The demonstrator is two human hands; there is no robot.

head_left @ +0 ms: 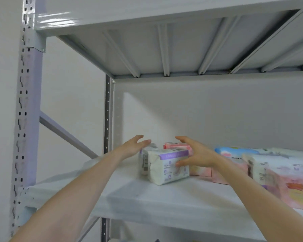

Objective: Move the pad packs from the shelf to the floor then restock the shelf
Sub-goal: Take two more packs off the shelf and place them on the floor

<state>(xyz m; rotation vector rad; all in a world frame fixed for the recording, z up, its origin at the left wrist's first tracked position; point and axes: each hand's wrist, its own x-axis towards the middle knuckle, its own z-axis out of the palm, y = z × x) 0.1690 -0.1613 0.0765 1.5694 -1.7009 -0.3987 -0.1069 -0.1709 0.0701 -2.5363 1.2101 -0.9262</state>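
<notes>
A white pad pack with a purple band (pixel 166 165) lies at the left end of a row on the grey shelf board (pixel 147 198). A second white pack (pixel 143 161) stands just behind it on its left. A pink pack (pixel 177 146) sits further back. My left hand (pixel 133 145) hovers open at the purple pack's far left corner, fingers spread. My right hand (pixel 196 154) is open over its right end, thumb touching the front face. More pastel packs (pixel 273 173) fill the shelf to the right.
The steel upright (pixel 26 105) with slotted holes stands at the left, with a diagonal brace (pixel 66 135) behind it. The upper shelf's ribbed underside (pixel 164 49) hangs overhead. A white wall closes the back. A lower shelf level shows faintly at the bottom edge.
</notes>
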